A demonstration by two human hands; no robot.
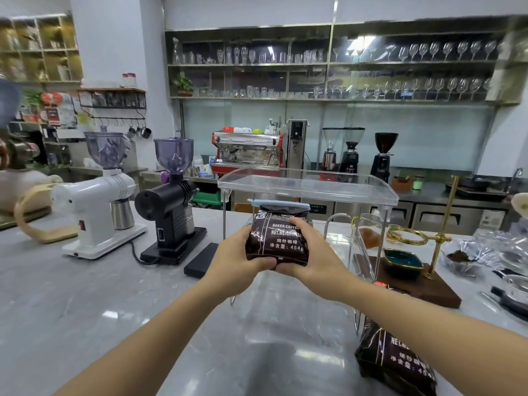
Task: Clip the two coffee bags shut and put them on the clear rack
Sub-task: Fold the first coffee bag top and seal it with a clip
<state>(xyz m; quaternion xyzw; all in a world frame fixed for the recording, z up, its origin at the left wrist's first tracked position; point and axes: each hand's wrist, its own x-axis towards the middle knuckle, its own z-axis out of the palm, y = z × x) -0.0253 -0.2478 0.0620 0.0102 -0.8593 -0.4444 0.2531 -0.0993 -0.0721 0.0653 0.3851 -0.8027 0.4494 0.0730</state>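
Observation:
A dark brown coffee bag with white print is held upright between both my hands, in front of the clear rack. A pale blue clip runs across its folded top. My left hand grips the bag's left side and bottom. My right hand grips its right side, thumb on the front. The bag sits below the rack's top shelf, in front of its open lower space. A second coffee bag lies on the counter at the lower right, partly behind my right forearm; its top is hidden.
A white grinder, a black grinder and a flat black scale stand left of the rack. To the right are a wooden pour-over stand with a brass ring and teal dish, and clear bowls. The grey marble counter stretches toward me.

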